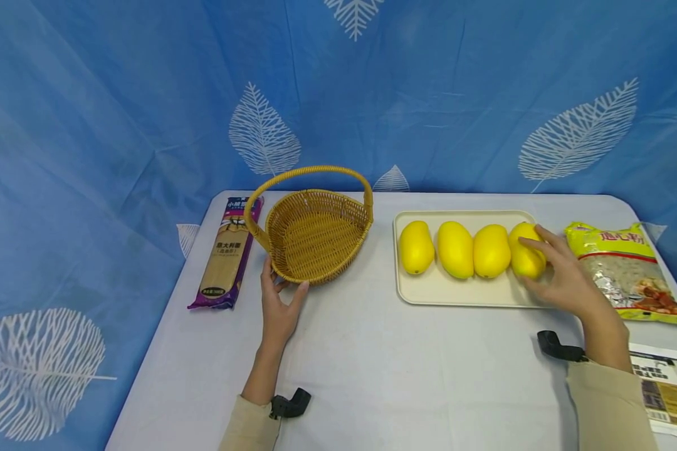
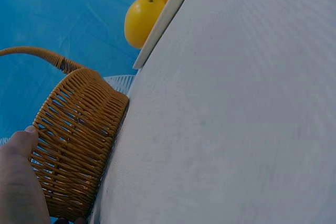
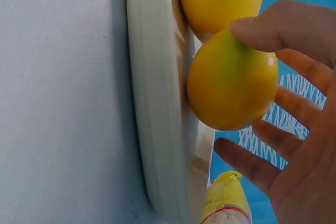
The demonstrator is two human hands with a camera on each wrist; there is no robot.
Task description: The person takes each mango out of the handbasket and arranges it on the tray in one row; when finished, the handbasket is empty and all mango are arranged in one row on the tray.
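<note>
My left hand [image 1: 279,313] is at the near left side of a brown wicker basket [image 1: 316,235] with an arched handle. Its thumb lies against the woven wall in the left wrist view, other fingers partly hidden round the side. No fruit lies in the basket. At the right end of a cream tray [image 1: 462,297], my right hand [image 1: 564,275] is spread around the rightmost yellow mango [image 1: 524,263]. In the right wrist view the thumb touches that mango [image 3: 231,87] near its greenish end, while the fingers spread behind and below it. Several mangoes [image 1: 456,250] stand in a row on the tray.
A purple-edged pack of spaghetti [image 1: 224,257] lies left of the basket. On the right are a yellow pasta bag [image 1: 629,272] and a flat white package with a printed label [image 1: 666,391], partly behind the right sleeve. A blue leaf-patterned curtain [image 1: 429,113] hangs behind the white table [image 1: 417,369].
</note>
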